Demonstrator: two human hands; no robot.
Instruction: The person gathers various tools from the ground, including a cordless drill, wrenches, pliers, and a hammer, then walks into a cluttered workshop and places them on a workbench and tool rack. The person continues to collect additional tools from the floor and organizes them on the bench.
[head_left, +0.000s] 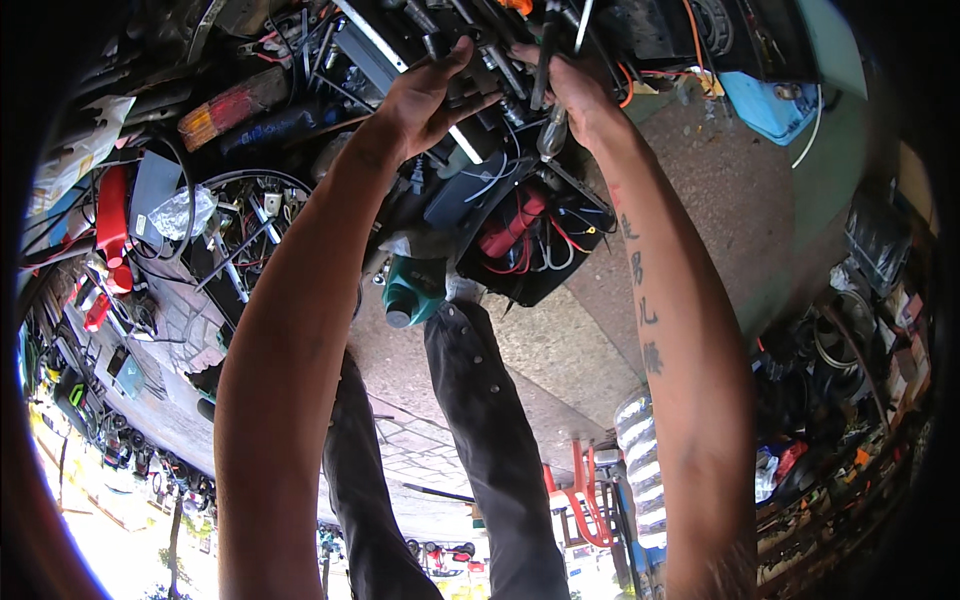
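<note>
My left hand [425,102] reaches over a crowded heap of tools, its thumb and fingers apart with nothing clearly between them. Beneath it runs a silvery metal bar [464,143]. My right hand [580,90] is closed around a screwdriver with a clear handle [552,134] sticking out below the palm; a pale shaft points up past the fingers. A long dark metal tool [544,58] stands against the same fingers, and I cannot tell whether it is gripped too. Several dark sockets and rods [490,50] lie between the two hands.
Below the heap, an open black bag [525,275] holds a red device and wires. A green bottle [412,290] stands by my legs. On the right are a blue container [770,105] and piled parts [850,340]; red tools [113,215] and cables lie left. Red stools [580,500] stand behind.
</note>
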